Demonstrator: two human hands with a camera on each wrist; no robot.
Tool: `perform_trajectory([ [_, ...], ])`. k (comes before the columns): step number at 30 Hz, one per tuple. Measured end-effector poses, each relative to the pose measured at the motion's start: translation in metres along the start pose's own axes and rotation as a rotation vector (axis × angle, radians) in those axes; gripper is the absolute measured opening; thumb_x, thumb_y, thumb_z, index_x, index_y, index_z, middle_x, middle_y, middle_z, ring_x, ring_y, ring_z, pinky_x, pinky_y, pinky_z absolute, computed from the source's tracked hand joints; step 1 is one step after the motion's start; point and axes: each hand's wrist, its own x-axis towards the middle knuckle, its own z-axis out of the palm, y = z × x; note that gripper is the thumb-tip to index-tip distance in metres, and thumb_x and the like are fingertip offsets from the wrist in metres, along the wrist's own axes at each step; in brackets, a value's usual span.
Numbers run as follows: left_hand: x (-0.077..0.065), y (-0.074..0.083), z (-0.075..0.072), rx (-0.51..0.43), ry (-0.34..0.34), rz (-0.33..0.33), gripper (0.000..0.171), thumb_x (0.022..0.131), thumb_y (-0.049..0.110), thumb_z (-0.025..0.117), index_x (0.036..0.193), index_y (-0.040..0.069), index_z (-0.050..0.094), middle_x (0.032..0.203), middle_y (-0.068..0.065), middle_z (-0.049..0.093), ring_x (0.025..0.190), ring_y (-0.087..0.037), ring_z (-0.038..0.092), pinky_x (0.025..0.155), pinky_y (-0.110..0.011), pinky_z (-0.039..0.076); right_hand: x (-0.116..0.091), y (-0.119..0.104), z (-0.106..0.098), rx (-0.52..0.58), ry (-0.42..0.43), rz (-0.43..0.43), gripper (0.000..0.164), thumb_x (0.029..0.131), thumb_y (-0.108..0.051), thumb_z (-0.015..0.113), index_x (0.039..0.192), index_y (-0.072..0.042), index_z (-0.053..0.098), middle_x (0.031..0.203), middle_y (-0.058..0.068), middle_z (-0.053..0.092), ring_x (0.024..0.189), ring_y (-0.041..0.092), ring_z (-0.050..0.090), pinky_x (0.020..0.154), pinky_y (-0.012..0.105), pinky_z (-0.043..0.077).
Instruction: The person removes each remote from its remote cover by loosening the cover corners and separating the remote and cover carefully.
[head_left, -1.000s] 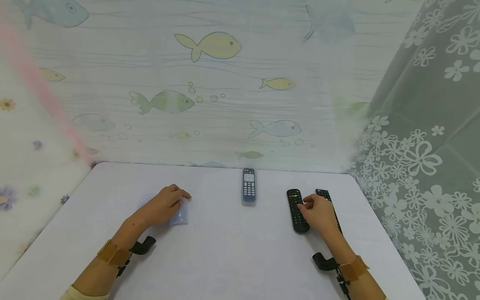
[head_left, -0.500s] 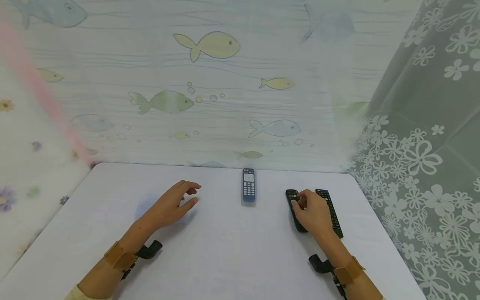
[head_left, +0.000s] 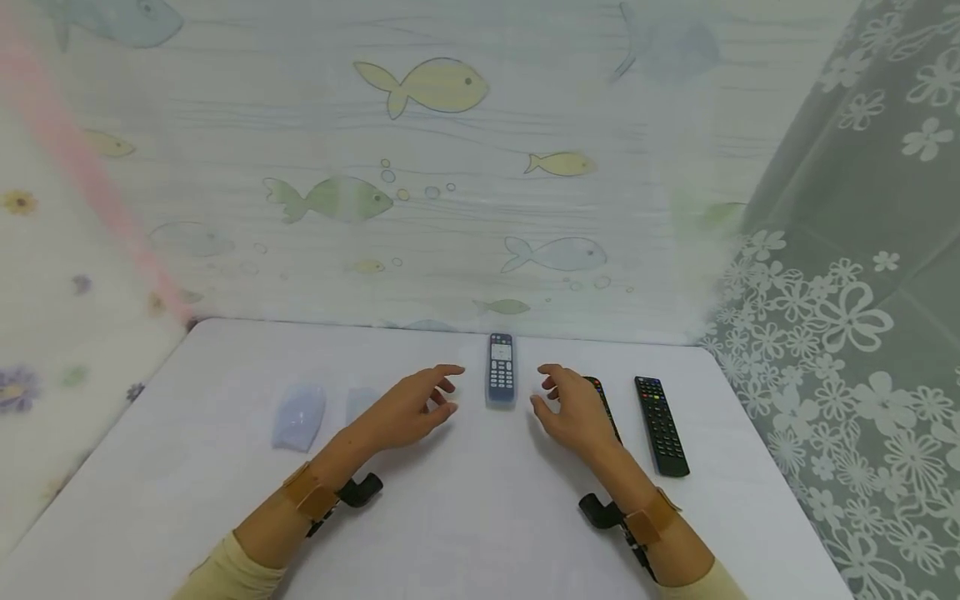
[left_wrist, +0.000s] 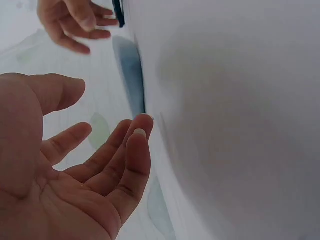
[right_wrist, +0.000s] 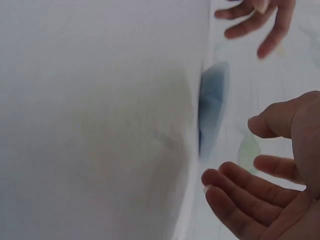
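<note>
A remote control in a bluish translucent sleeve (head_left: 501, 372) lies at the back middle of the white table, between the two hands. My left hand (head_left: 405, 410) is just left of it, thumb apart from loosely bent fingers, holding nothing. On its other side my right hand (head_left: 577, 414) hovers with thumb and fingers spread and nothing between them. Behind the right hand a black remote (head_left: 604, 404) is partly hidden. In the left wrist view the sleeved remote (left_wrist: 131, 75) shows as a blue shape beyond the fingertips; the right wrist view has the same blue shape (right_wrist: 212, 105).
A second black remote (head_left: 662, 429) lies farther right. Two pale bluish, translucent pouch-like covers lie at left: one rounded cover (head_left: 299, 417) and one cover (head_left: 362, 402) partly behind the left hand. A fish-print curtain (head_left: 435, 208) hangs at the table's back edge.
My left hand has moved right, off the translucent covers, toward the sleeved remote. My right hand has left the black remotes and moved left toward it too.
</note>
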Motion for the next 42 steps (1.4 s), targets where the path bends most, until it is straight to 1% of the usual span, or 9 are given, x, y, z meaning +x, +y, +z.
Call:
perform_trajectory([
  [4, 0.017, 0.013, 0.017, 0.055, -0.023, -0.054, 0.064, 0.105, 0.023, 0.069, 0.162, 0.015, 0.041, 0.134, -0.012, 0.067, 0.112, -0.019, 0.068, 0.094, -0.040, 0.058, 0.007, -0.006, 0.009, 0.010, -0.029, -0.013, 0.050, 0.094, -0.016, 0.077, 0.140, -0.003, 0.062, 0.112, 0.014, 0.074, 0.097, 0.029, 0.074, 0.083, 0.045, 0.062],
  [8, 0.031, 0.021, 0.029, 0.144, -0.004, -0.094, 0.072, 0.101, 0.026, 0.075, 0.163, 0.015, 0.039, 0.124, -0.013, 0.065, 0.100, -0.020, 0.064, 0.088, -0.041, 0.056, 0.015, -0.014, 0.015, 0.027, -0.054, 0.017, 0.054, 0.094, -0.012, 0.073, 0.145, -0.005, 0.058, 0.115, 0.016, 0.074, 0.100, 0.030, 0.074, 0.085, 0.047, 0.061],
  [11, 0.037, 0.020, 0.036, 0.172, 0.022, -0.079, 0.076, 0.098, 0.023, 0.078, 0.162, 0.013, 0.039, 0.117, -0.013, 0.060, 0.088, -0.017, 0.057, 0.078, -0.037, 0.052, 0.019, -0.017, 0.018, 0.031, -0.083, 0.027, 0.057, 0.092, -0.008, 0.068, 0.148, -0.004, 0.057, 0.118, 0.018, 0.075, 0.104, 0.032, 0.073, 0.088, 0.048, 0.060],
  [14, 0.041, 0.018, 0.039, 0.155, 0.018, -0.058, 0.078, 0.096, 0.021, 0.081, 0.162, 0.013, 0.040, 0.122, -0.013, 0.058, 0.086, -0.015, 0.054, 0.076, -0.035, 0.049, 0.022, -0.020, 0.022, 0.022, -0.108, 0.011, 0.058, 0.088, -0.004, 0.067, 0.145, -0.002, 0.059, 0.118, 0.019, 0.074, 0.108, 0.034, 0.072, 0.091, 0.050, 0.059],
  [19, 0.043, 0.017, 0.041, 0.139, -0.007, -0.028, 0.075, 0.095, 0.019, 0.081, 0.160, 0.010, 0.045, 0.137, -0.013, 0.058, 0.090, -0.016, 0.055, 0.081, -0.036, 0.050, 0.020, -0.021, 0.025, -0.007, -0.162, -0.011, 0.057, 0.083, 0.003, 0.069, 0.139, -0.001, 0.065, 0.127, 0.020, 0.071, 0.118, 0.038, 0.066, 0.101, 0.051, 0.055],
  [23, 0.043, 0.017, 0.043, 0.152, 0.005, -0.026, 0.070, 0.096, 0.017, 0.080, 0.157, 0.007, 0.049, 0.138, -0.012, 0.059, 0.091, -0.016, 0.055, 0.082, -0.035, 0.049, 0.017, -0.019, 0.029, -0.021, -0.168, -0.038, 0.058, 0.081, 0.001, 0.073, 0.138, -0.001, 0.064, 0.129, 0.021, 0.066, 0.120, 0.039, 0.063, 0.104, 0.052, 0.053],
  [26, 0.042, 0.017, 0.044, 0.134, 0.021, -0.033, 0.067, 0.095, 0.015, 0.080, 0.155, 0.006, 0.051, 0.137, -0.012, 0.060, 0.091, -0.016, 0.057, 0.080, -0.033, 0.049, 0.017, -0.019, 0.031, -0.023, -0.168, -0.056, 0.056, 0.083, -0.002, 0.076, 0.138, -0.001, 0.063, 0.129, 0.020, 0.064, 0.119, 0.038, 0.062, 0.104, 0.052, 0.052],
  [34, 0.043, 0.015, 0.046, 0.103, 0.078, -0.056, 0.060, 0.091, 0.009, 0.082, 0.147, 0.005, 0.059, 0.129, -0.010, 0.064, 0.092, -0.015, 0.065, 0.079, -0.032, 0.054, 0.013, -0.022, 0.029, 0.032, -0.153, -0.066, 0.053, 0.085, -0.001, 0.080, 0.135, -0.001, 0.063, 0.124, 0.018, 0.064, 0.104, 0.030, 0.067, 0.092, 0.045, 0.058],
  [42, 0.032, 0.023, 0.039, 0.106, 0.106, -0.034, 0.053, 0.093, 0.012, 0.083, 0.142, 0.008, 0.063, 0.127, -0.007, 0.066, 0.098, -0.016, 0.069, 0.083, -0.033, 0.056, 0.004, -0.024, 0.021, 0.089, -0.102, -0.120, 0.045, 0.089, -0.007, 0.081, 0.131, -0.004, 0.065, 0.120, 0.012, 0.065, 0.101, 0.028, 0.069, 0.088, 0.042, 0.059],
])
